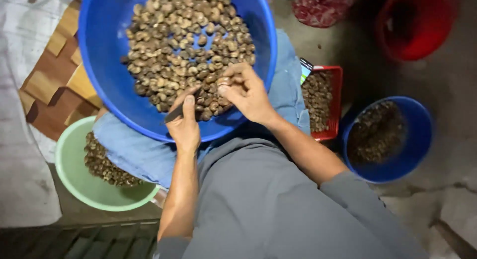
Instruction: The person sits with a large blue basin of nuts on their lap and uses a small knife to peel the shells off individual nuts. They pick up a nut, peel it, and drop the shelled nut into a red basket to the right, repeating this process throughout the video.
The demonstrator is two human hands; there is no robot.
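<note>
Two bare hands work over a large blue basin (107,65) of brown nuts (184,45) resting on the person's lap. Left hand (185,127) grips a small dark blade (175,112), thumb pressed along it. Right hand (247,92), just beside it, pinches one nut (223,81) between curled fingertips above the heap.

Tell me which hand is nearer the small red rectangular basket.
Right. The right hand is over the big blue basin, toward the red rectangular basket; the left hand sits farther away.
</note>
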